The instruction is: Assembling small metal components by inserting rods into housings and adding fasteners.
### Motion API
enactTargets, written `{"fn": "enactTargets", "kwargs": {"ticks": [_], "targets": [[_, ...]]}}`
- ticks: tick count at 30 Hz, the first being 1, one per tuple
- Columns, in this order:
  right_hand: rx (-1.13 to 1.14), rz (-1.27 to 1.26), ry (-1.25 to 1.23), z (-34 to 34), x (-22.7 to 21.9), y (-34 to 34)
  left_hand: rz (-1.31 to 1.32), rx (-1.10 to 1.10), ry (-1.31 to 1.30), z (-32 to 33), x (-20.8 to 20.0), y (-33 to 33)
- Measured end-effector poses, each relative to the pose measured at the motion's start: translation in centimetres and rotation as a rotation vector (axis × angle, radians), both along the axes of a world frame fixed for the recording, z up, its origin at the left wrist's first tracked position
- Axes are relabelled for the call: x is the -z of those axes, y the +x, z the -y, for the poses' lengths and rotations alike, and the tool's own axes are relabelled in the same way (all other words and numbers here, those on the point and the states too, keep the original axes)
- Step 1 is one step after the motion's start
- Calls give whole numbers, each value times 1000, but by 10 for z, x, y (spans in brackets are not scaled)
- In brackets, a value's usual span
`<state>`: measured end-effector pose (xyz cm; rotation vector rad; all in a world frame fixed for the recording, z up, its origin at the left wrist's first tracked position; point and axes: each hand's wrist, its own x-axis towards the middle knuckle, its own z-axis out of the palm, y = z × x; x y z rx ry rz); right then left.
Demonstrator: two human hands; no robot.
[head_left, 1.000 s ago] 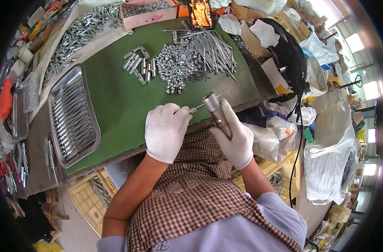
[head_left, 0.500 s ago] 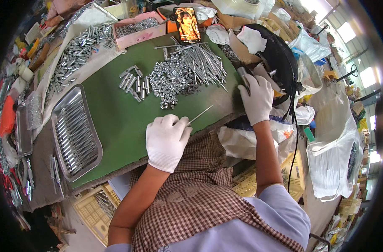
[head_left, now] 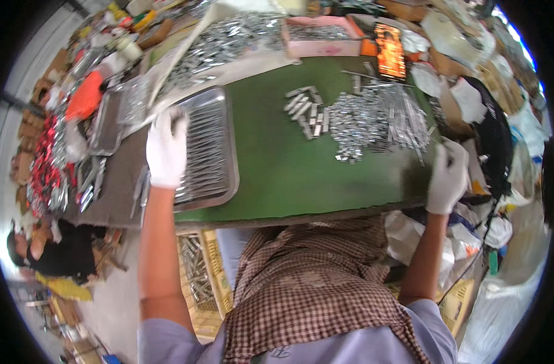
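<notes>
My left hand (head_left: 167,148), in a white glove, is over the left side of a metal tray (head_left: 229,176). Its fingers are curled, and motion blur hides what they hold, if anything. Slim metal rods with thicker ends (head_left: 205,151) lie in a row in that tray. At the table's right edge is my gloved right hand (head_left: 448,179), fingers bent together beside a pile of thin pointed rods (head_left: 405,118); anything in its grip is too blurred to make out. Left of the rods lie a heap of small metal sleeves (head_left: 353,124) and several larger metal cylinders (head_left: 304,109).
A green mat (head_left: 271,176) covers the table. Behind it stand a pink box (head_left: 322,47) of metal parts and a lit phone (head_left: 390,51). Loose parts (head_left: 228,42) lie on a white sheet. A black bag (head_left: 498,139) is at the right; a person (head_left: 61,249) sits far left.
The view has swung left. My left hand has moved from the table's front edge to the tray, and the thin rod it held no longer shows. My right hand has left the metal cylinder.
</notes>
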<state>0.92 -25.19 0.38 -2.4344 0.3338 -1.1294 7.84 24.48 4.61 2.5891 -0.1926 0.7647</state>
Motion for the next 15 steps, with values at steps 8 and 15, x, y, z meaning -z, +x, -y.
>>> {"fn": "enactTargets", "kwargs": {"ticks": [8,15], "targets": [[-297,69,99,-53,6,-14,-298,2,273,-78,17,55],[-251,-74,373,-61,33,-16,-413,-82,447,-82,17,62]]}}
